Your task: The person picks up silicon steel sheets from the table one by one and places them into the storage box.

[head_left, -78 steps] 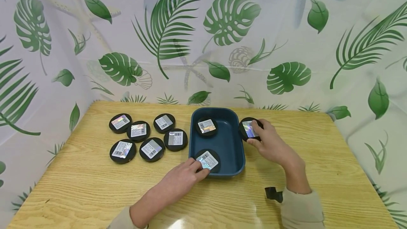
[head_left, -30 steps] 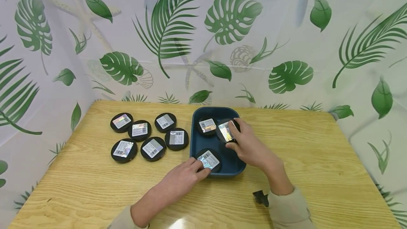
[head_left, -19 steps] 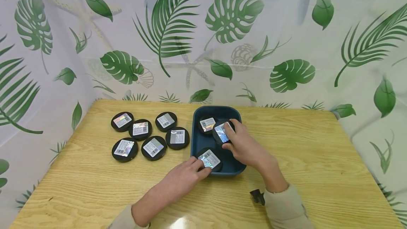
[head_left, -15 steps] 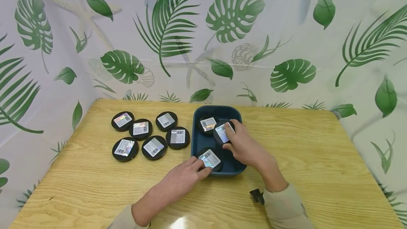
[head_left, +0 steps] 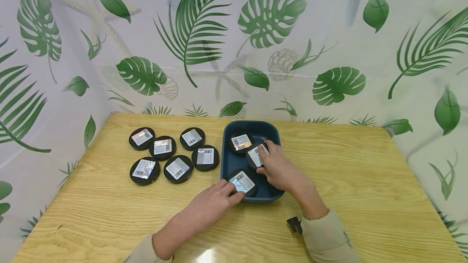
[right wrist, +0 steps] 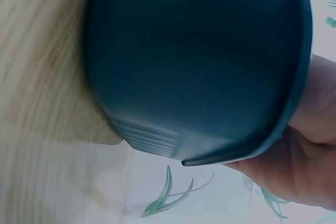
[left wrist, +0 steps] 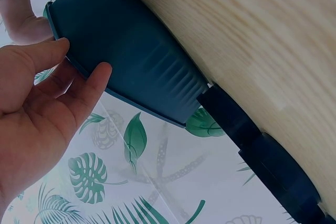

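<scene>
A dark blue plastic bin (head_left: 268,190) stands mid-table. My left hand (head_left: 218,198) grips its near-left rim, the thumb against the outer wall (left wrist: 126,40) in the left wrist view. Beside those fingers, a black round disc with a shiny label (head_left: 244,182) lies in the bin's near end. Another labelled disc (head_left: 240,142) lies at the far left inside. My right hand (head_left: 283,167) holds a third disc (head_left: 255,156) over the bin's middle, thumb on its label. In the right wrist view the bin's wall (right wrist: 194,66) hides that disc and most of the hand (right wrist: 294,171).
Several more labelled black discs (head_left: 177,169) lie flat on the wooden table (head_left: 347,165) left of the bin, the closest (head_left: 205,157) almost at its wall. A small black clip-like piece (head_left: 294,225) is beside the right sleeve. A leaf-print curtain (head_left: 204,52) backs the table.
My right hand has carried its disc leftward from outside the bin's right wall to inside it, then a little lower. The left hand has stayed on the rim.
</scene>
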A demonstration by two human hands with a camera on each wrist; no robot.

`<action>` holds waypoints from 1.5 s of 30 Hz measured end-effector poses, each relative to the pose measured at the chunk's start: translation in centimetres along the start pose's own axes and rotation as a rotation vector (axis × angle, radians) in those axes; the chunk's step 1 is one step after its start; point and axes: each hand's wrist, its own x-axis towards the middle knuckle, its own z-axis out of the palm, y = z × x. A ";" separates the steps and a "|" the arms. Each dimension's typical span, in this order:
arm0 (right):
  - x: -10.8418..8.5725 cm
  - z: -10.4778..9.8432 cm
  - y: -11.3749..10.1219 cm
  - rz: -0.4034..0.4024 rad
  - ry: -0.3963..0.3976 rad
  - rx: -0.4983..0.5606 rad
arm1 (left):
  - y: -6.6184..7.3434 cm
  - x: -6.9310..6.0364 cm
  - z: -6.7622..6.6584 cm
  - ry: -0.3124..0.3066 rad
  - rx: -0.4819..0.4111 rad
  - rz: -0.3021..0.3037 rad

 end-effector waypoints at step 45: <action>0.8 1.5 -0.1 -0.024 -0.052 -0.165 | 0.0 -0.1 0.0 0.022 0.009 0.006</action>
